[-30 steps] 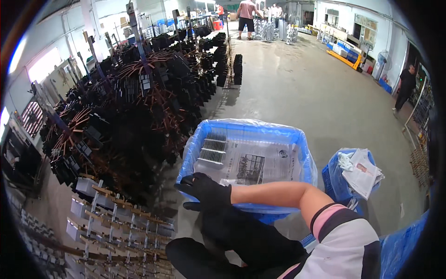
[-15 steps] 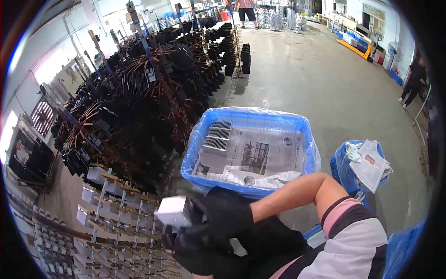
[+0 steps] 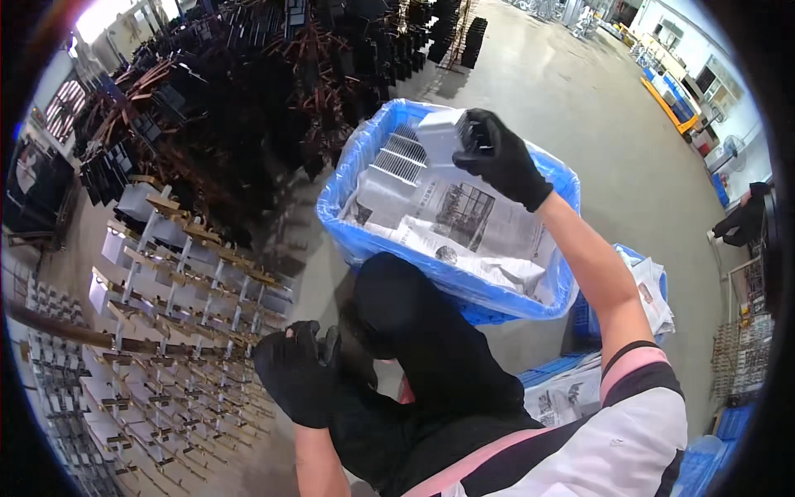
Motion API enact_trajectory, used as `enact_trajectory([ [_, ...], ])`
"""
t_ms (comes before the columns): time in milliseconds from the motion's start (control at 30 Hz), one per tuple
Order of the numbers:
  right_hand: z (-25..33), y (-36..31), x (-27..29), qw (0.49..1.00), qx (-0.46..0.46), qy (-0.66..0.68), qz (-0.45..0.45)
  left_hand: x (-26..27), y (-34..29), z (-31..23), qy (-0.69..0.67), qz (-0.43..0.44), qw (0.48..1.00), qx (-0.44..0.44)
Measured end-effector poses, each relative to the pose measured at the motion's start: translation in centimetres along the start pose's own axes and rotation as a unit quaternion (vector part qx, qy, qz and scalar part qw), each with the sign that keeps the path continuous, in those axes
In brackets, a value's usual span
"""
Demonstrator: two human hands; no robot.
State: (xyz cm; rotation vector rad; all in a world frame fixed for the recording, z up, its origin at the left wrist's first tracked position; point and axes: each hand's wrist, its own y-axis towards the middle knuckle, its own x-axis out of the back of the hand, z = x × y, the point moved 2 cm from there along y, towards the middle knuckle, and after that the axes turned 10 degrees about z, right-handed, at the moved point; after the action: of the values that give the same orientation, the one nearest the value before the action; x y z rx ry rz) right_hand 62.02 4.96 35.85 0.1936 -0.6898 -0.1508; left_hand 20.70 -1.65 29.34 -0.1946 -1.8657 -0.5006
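Observation:
Over the far part of a blue crate [image 3: 339,217] lined with clear plastic, my right hand [image 3: 503,157], in a black glove, grips a silver finned heat sink [image 3: 440,132]. Its smooth pale face is turned left and up, and the fins show beside my fingers. Below it, similar heat sinks [image 3: 401,157] stand in a row on newspaper [image 3: 464,211] inside the crate. My left hand [image 3: 298,364], also black-gloved, is by the hanging rack at lower left. Its fingers are loosely bent, the thumb stands apart, and nothing shows between them.
A rack [image 3: 178,306] of pale parts on brass-coloured clips stands close at left. Behind it crowd racks of black parts [image 3: 224,108]. Right of the crate is a smaller blue bin [image 3: 650,290] with paper. A yellow pallet truck [image 3: 671,103] and a person [image 3: 741,217] are farther right.
The heat sink went from between both hands at lower left to above the crate in my right hand. My left hand came off it and stayed low. The view tilted downward.

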Motion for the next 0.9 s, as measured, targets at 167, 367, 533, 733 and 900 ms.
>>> enact_trajectory([
  [167,-5.1,0.4,-4.2,0.937,0.156,-0.303,0.081,-0.7,0.0,0.5,0.040,-0.010,0.999,-0.009],
  [367,-3.3,0.9,-10.5,0.950,0.115,-0.249,0.151,-0.5,0.5,-0.4,0.089,-0.058,0.993,-0.058],
  [533,-3.4,3.6,-14.0,0.950,0.111,-0.272,0.107,-0.6,0.6,-0.3,0.068,-0.051,0.995,-0.052],
  [733,-4.2,4.0,-16.1,0.924,0.164,-0.337,0.069,-0.8,0.7,0.1,0.091,-0.066,0.992,-0.062],
  [900,-3.9,3.4,-16.4,0.912,0.167,-0.373,0.019,-1.4,0.8,0.7,0.073,-0.031,0.995,-0.052],
])
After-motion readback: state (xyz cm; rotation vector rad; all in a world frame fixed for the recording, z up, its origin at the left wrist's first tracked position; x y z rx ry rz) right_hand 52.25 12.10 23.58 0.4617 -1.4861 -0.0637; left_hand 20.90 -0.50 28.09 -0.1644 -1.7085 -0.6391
